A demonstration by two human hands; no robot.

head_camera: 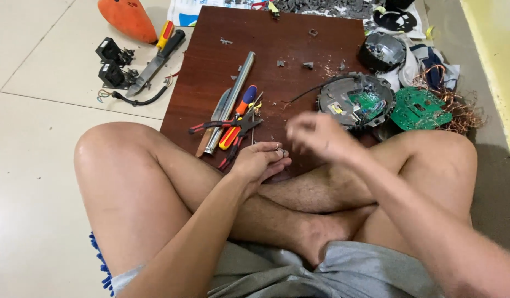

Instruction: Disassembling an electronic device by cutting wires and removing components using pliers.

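Person sits cross-legged on the pale tiled floor [40, 182], dark brown wooden board [299, 49] laid flat in front of the knees as a work surface. Left hand [259, 163] rests at the board's near edge, fingers curled narrow around a small shiny metal piece [279, 150] pinched at the fingertips; too small to tell what kind. Right hand [315, 134] hovers just above the board, motion-blurred, fingers loosely bunched; cannot tell whether it holds anything.

Just right of the right hand: round grey plastic motor housing with a green circuit board inside [357, 100], black wire trailing off its left side. Further right a loose green circuit board [419, 108] against a tangle of copper wire [459, 105]. A second round dark housing [382, 51] lies behind it.

Left of the left hand: red-handled pliers [224, 126], orange-and-blue-handled screwdriver [238, 116], long grey metal tube [231, 101], all close together, partly overlapping. Small grey fragments scattered on the board.

Judgement on handling: the metal piece is tiny, so the left hand's pinch should stay firm and low over the board, so a drop lands on wood, not among the legs. The right hand would do better slowed before meeting the left-hand fingertips; tools lie within easy left-hand reach.
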